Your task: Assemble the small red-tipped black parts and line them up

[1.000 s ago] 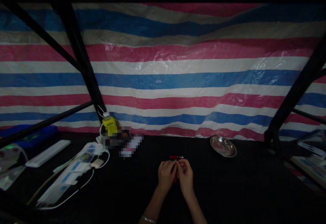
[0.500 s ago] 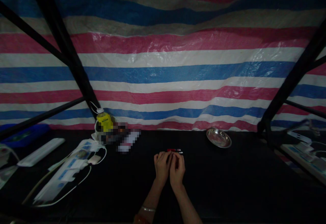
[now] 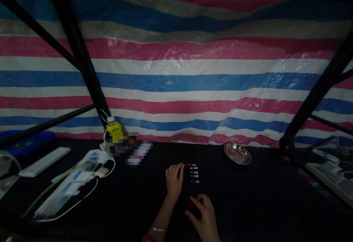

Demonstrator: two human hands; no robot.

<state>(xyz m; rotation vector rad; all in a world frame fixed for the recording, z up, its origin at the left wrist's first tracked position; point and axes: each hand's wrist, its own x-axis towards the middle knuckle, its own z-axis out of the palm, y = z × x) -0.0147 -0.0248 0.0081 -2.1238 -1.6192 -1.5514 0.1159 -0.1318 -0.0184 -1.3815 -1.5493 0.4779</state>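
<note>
The two hands, which were pressed together over one small red item half a second earlier, are now separated. The left hand [image 3: 174,179] has been kept far, next to a row of small dark pen-shaped pieces with silver tips [image 3: 192,173]; its curled fingers touch the left ends of the row, and whether anything is gripped cannot be told. The right hand [image 3: 203,215] has been drawn near, lowered to the black cloth-covered table [image 3: 261,205], fingers spread and loosely open over a small red piece [image 3: 191,205] beside its fingertips. The separation is judged to mark the end of a two-handed step, with one piece set into the row and another being reached for.

The row is seen as about four slim pieces lying parallel, tips pointing right, the farthest one red-bodied. Detail is limited by the dim light.

A round shiny metal dish [image 3: 237,153] stands well apart to the far right. A white power strip with cables [image 3: 74,183] lies to the left.
</note>
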